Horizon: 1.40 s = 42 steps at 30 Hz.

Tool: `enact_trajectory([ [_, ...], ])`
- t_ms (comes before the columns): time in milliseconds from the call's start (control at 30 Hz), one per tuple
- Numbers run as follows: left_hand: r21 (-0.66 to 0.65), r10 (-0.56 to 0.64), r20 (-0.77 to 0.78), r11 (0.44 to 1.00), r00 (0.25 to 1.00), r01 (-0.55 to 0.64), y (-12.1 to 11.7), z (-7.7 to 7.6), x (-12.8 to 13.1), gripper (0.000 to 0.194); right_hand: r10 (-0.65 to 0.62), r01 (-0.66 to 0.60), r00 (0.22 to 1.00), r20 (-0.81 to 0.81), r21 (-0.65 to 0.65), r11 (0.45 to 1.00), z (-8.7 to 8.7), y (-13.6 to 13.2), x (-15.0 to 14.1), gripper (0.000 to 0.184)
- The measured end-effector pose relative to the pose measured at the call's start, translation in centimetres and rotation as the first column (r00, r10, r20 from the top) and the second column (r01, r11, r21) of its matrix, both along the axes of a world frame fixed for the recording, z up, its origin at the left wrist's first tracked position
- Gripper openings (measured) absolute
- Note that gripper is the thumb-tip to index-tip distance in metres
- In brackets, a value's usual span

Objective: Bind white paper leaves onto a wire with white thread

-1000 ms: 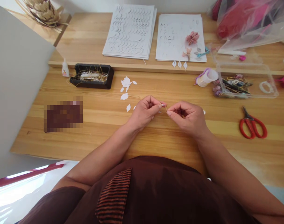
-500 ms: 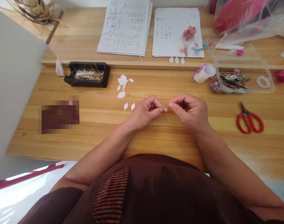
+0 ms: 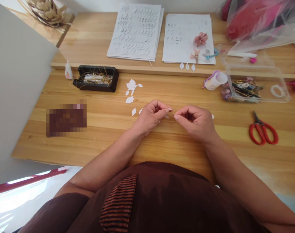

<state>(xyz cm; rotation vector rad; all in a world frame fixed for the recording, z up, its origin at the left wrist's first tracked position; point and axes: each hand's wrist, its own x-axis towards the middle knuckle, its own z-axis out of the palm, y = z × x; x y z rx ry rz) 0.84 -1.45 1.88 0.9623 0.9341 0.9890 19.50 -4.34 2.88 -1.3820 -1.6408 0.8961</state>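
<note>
My left hand (image 3: 154, 116) pinches a small white leaf-shaped piece (image 3: 170, 109) between thumb and forefinger. Just to its right, my right hand (image 3: 194, 121) is closed in a pinch on a thin gold-coloured wire (image 3: 173, 113), whose end is close to the white piece; whether they touch I cannot tell. Beyond my left hand lie several white leaf and petal cut-outs (image 3: 131, 84) on the wooden table (image 3: 108, 116). One leaf cut-out (image 3: 134, 112) rests close to my left wrist, another is partly hidden behind the hand.
Red-handled scissors (image 3: 263, 131) lie at the right. A black box (image 3: 114, 79) with wires and a glue bottle (image 3: 68, 71) stand at the left. Paper sheets (image 3: 135, 32) lie on the raised shelf. A clear plastic box (image 3: 285, 92) and a white spool (image 3: 216, 80) sit back right.
The whole view has shifted slightly right and down. My hands stay close together, the left hand's white piece is turned a little, and the right fingertips sit slightly lower beside it.
</note>
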Motion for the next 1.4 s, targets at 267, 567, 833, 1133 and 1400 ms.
enact_trajectory([
  [267, 0.040, -0.071, -0.051, 0.997, 0.996, 0.073, -0.1, 0.1, 0.0, 0.021, 0.012, -0.014, 1.000, 0.016, 0.138, 0.990, 0.8, -0.4, 0.1, 0.007],
  [567, 0.128, -0.201, -0.103, 0.969, 0.974, 0.213, -0.3, -0.6, -0.2, 0.020, -0.032, 0.030, 0.999, 0.011, 0.143, 0.989, 0.7, 0.0, 0.4, 0.008],
  [833, 0.079, -0.252, -0.045, 0.964, 0.967, 0.255, -0.5, 0.2, -0.2, 0.023, -0.048, 0.048, 0.997, -0.054, -0.006, 0.999, -0.3, 0.7, 0.6, 0.008],
  [1133, -0.052, -0.048, -0.010, 0.998, 0.999, 0.048, -0.1, 0.5, 0.0, 0.022, -0.006, 0.004, 0.999, -0.035, -0.080, 0.997, -0.5, 0.5, 0.1, 0.012],
  [1400, -0.043, -0.020, -0.009, 0.999, 1.000, 0.019, 0.0, 0.4, 0.1, 0.022, 0.047, -0.059, 0.991, 0.122, 0.103, 0.993, 0.1, -0.2, -0.4, 0.007],
])
